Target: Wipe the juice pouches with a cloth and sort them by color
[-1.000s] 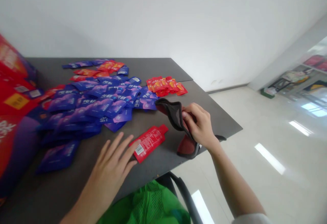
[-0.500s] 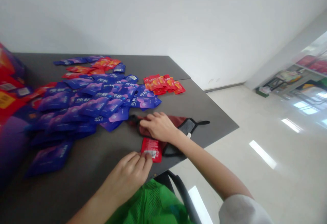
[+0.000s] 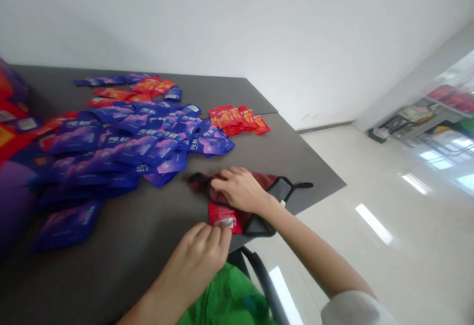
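Note:
A red packet (image 3: 223, 215) with a white barcode label lies near the table's front edge. My left hand (image 3: 207, 246) has its fingers closed on the packet's near edge. My right hand (image 3: 239, 189) pinches the black-rimmed edge of a brown and grey cloth pouch (image 3: 264, 181), just beyond the packet. The packet's far end is covered by the pouch's edge. Black loops stick out at both ends of the pouch.
A large heap of blue-purple packets (image 3: 137, 142) spreads over the left of the dark table (image 3: 296, 159). Orange-red packets (image 3: 239, 120) lie in a small pile behind the pouch. Larger red and purple packaging (image 3: 15, 177) stands at the far left.
Both hands, the red packet and the pouch have shifted slightly right in view. More of the packet's far end is covered by the pouch's edge.

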A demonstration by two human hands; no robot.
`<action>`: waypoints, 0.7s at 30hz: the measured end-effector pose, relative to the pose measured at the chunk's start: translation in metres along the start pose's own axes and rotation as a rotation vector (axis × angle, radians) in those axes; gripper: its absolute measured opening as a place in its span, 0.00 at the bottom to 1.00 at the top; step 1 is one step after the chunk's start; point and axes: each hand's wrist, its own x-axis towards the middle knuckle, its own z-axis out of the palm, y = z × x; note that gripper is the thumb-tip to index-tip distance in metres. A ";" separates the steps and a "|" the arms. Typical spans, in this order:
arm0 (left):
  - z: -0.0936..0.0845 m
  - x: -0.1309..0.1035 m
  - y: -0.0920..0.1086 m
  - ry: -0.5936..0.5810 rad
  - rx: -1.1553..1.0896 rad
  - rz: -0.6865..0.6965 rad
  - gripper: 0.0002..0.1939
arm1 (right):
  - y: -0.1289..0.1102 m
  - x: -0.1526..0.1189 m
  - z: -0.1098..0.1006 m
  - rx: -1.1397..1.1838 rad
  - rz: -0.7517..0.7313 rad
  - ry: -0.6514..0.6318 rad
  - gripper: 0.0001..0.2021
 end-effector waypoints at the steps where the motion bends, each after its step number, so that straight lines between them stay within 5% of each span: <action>1: -0.003 0.002 -0.002 0.006 -0.042 0.006 0.14 | 0.010 0.006 0.003 -0.027 0.045 0.005 0.10; 4: -0.014 0.008 -0.008 0.131 -0.287 -0.085 0.10 | 0.037 0.014 0.004 -0.061 0.189 0.079 0.11; 8: -0.031 0.006 -0.021 0.309 -0.749 -0.557 0.09 | 0.057 -0.007 -0.008 0.007 0.416 0.441 0.14; 10: -0.031 -0.002 -0.028 0.289 -0.860 -0.744 0.11 | 0.064 -0.022 -0.013 0.057 0.508 0.635 0.13; 12: -0.023 -0.016 -0.033 0.207 -0.726 -0.847 0.14 | 0.071 -0.033 -0.013 0.077 0.560 0.714 0.12; 16: -0.008 -0.052 -0.038 0.096 -0.144 -0.781 0.20 | 0.074 -0.040 -0.005 0.060 0.594 0.650 0.10; 21: -0.012 -0.047 -0.045 0.143 0.043 -0.350 0.29 | 0.061 -0.041 -0.007 0.072 0.581 0.745 0.10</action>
